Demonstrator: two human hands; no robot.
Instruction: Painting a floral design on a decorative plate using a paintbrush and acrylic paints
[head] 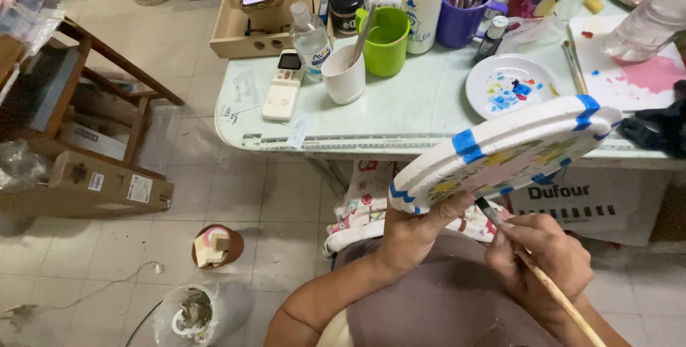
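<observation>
Left hand [418,236] is closed on the lower edge of one white board [500,152] banded with blue tape, tilted just in front of my table [400,115]. Right hand [539,258] pinches one thin paintbrush [532,268], its tip touching the board's underside, as far as I can make out. On the pale green tabletop I count one palette plate [509,85], three cups, green [386,40], white [344,74] and purple [457,22], and one remote [283,86]. Tiled floor [236,197] below.
</observation>
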